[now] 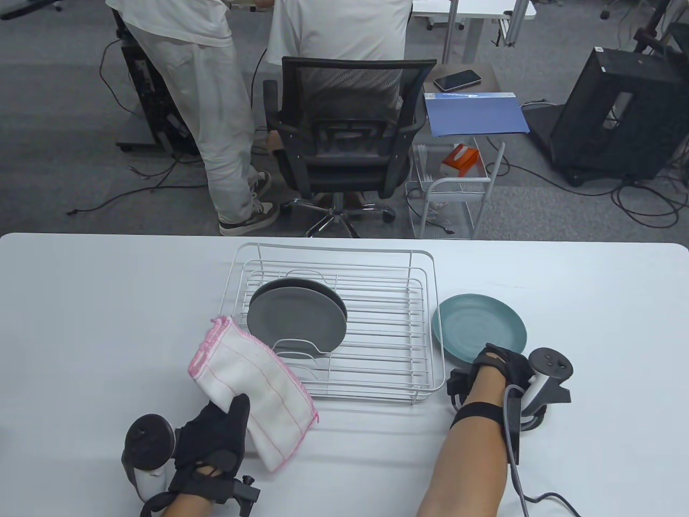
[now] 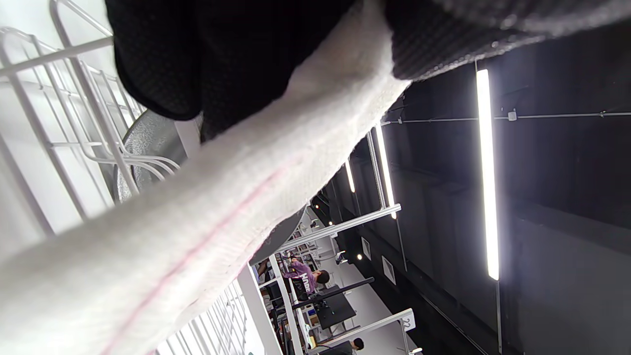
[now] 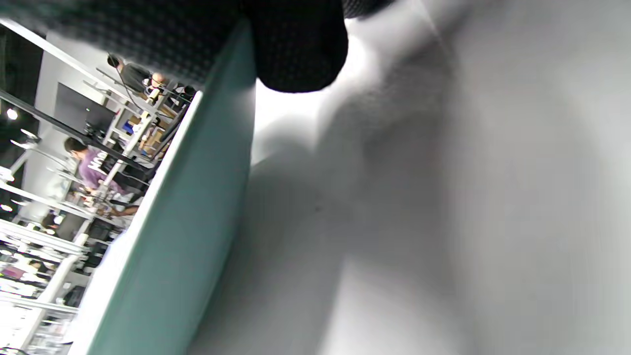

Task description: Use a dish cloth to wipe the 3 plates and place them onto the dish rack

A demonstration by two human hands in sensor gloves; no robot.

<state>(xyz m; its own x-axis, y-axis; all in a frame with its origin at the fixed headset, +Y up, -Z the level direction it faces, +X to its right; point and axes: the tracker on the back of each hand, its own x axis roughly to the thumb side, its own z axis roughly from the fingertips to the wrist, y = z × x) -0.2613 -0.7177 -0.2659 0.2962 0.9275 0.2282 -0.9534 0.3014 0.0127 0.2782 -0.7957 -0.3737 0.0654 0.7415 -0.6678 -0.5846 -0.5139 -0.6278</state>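
Observation:
A teal plate [image 1: 479, 323] lies on the white table [image 1: 97, 323], just right of the white wire dish rack [image 1: 377, 344]. My right hand [image 1: 492, 360] grips its near rim; in the right wrist view the rim [image 3: 172, 236] runs between the gloved fingers [image 3: 296, 44]. Two grey plates [image 1: 295, 319] stand on edge in the left part of the rack. My left hand [image 1: 231, 417] holds a folded white dish cloth with pink edging [image 1: 253, 377] just off the rack's near left corner, thumb on top. The cloth [image 2: 197, 222] fills the left wrist view, in front of the rack wires [image 2: 74, 123].
Beyond the table's far edge are a black office chair [image 1: 344, 140], a standing person [image 1: 215, 107], a small wire cart [image 1: 457, 188] and a black case [image 1: 619, 113]. Cables hang from both wrists.

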